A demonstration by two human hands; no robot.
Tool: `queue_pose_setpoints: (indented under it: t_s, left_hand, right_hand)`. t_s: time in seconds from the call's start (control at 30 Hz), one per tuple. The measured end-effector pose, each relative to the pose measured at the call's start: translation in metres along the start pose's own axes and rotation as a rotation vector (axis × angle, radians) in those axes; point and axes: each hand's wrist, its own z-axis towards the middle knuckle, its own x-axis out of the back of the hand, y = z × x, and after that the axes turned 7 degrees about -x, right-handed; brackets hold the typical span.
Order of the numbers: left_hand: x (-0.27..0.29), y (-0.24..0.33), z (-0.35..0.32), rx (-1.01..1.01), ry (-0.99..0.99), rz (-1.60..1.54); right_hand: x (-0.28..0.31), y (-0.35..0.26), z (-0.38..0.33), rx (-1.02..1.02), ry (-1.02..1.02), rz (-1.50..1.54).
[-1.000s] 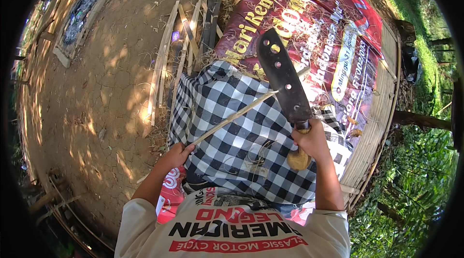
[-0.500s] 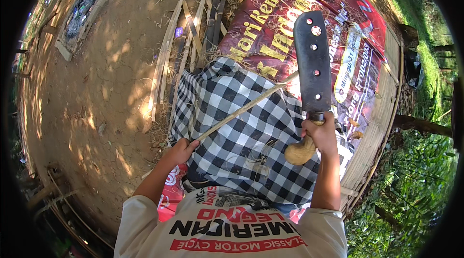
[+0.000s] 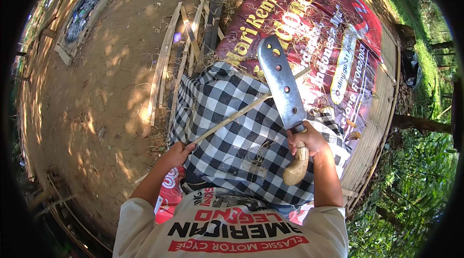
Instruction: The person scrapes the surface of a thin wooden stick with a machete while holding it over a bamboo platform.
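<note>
My right hand (image 3: 305, 138) grips the wooden handle of a broad machete (image 3: 282, 84), whose holed blade points up and to the left, crossing over a thin bamboo strip (image 3: 237, 115). My left hand (image 3: 178, 154) holds the near end of that strip, which runs diagonally up to the right across a black-and-white checkered cloth (image 3: 241, 147) over my lap.
A red printed banner (image 3: 314, 21) lies spread on a woven bamboo platform (image 3: 382, 113). Several split bamboo slats (image 3: 181, 50) lie on the dirt ground (image 3: 106, 89) to the left. Grass and plants (image 3: 411, 180) fill the right side.
The machete blade has swung from pointing straight up to leaning left and down onto the strip. My left hand keeps holding the strip's end.
</note>
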Motion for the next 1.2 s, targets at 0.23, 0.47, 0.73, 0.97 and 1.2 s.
queue_pose_setpoints:
  t_s: [0.23, 0.47, 0.73, 0.97, 1.2]
  left_hand:
    - [-0.007, -0.009, 0.002, -0.001, 0.002, -0.002]
    - [-0.002, 0.002, -0.002, -0.036, 0.051, -0.008]
    - [0.000, 0.009, -0.002, 0.028, 0.031, 0.024]
    - [-0.007, -0.003, -0.001, 0.070, 0.028, 0.081]
    - [-0.002, 0.006, -0.004, 0.036, 0.048, 0.038]
  right_hand:
    - [-0.015, -0.009, -0.005, 0.367, 0.344, -0.250]
    - [-0.021, 0.008, -0.011, 0.190, 0.407, -0.570]
    - [-0.003, 0.007, -0.002, -0.025, -0.069, 0.022]
    - [-0.015, -0.005, -0.006, 0.291, 0.284, -0.182]
    - [-0.025, 0.011, -0.001, 0.102, 0.304, -0.360]
